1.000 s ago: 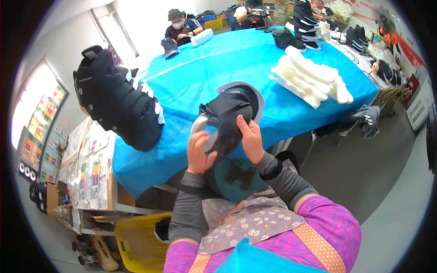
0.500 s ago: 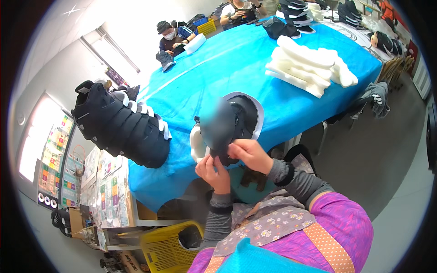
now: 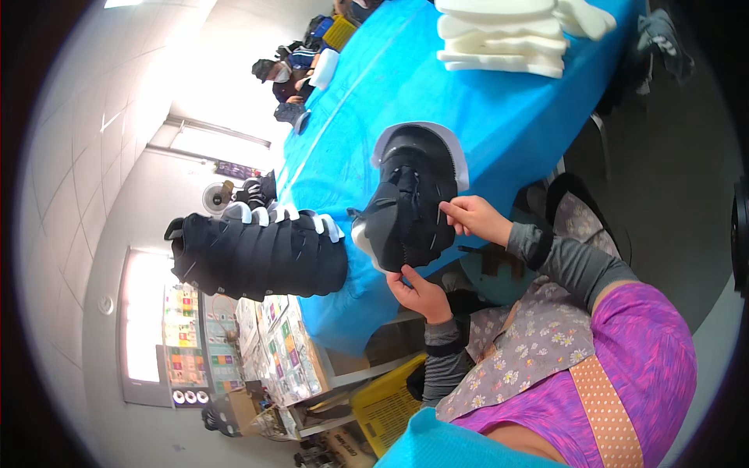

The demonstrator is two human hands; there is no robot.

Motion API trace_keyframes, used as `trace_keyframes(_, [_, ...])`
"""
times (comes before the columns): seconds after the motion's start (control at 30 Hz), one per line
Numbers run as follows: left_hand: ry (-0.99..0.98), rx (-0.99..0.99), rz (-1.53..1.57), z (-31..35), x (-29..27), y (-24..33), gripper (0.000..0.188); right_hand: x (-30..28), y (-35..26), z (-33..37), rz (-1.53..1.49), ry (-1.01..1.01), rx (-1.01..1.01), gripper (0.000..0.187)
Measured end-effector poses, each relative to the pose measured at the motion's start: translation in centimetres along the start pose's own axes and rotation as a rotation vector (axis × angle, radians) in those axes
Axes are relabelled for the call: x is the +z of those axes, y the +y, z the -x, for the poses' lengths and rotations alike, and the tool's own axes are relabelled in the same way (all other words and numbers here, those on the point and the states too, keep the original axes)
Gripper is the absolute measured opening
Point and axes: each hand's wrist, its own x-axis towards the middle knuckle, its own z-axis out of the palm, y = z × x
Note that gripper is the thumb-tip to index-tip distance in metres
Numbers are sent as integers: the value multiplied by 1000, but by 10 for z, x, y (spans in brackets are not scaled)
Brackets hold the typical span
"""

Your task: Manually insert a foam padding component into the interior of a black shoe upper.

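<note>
Left hand [image 3: 421, 298] pinching black piece [image 3: 406, 214], near edge | right hand [image 3: 478, 219] pinching right edge | piece over blue table [image 3: 511, 121], bare stretch beyond

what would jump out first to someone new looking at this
Probably the bright blue cloth, sweeping from the top of the picture down past its middle. Near the centre is a pale-rimmed black shoe, with the left hand at its lower edge and the right hand at its right side. A row of nested black shoes lies left, white pieces upper right.
</note>
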Motion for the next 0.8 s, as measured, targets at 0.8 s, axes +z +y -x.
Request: trace_keyframes(0.8, [180, -210, 174, -55, -28, 0, 25, 5, -8, -8, 131, 116, -271, 44])
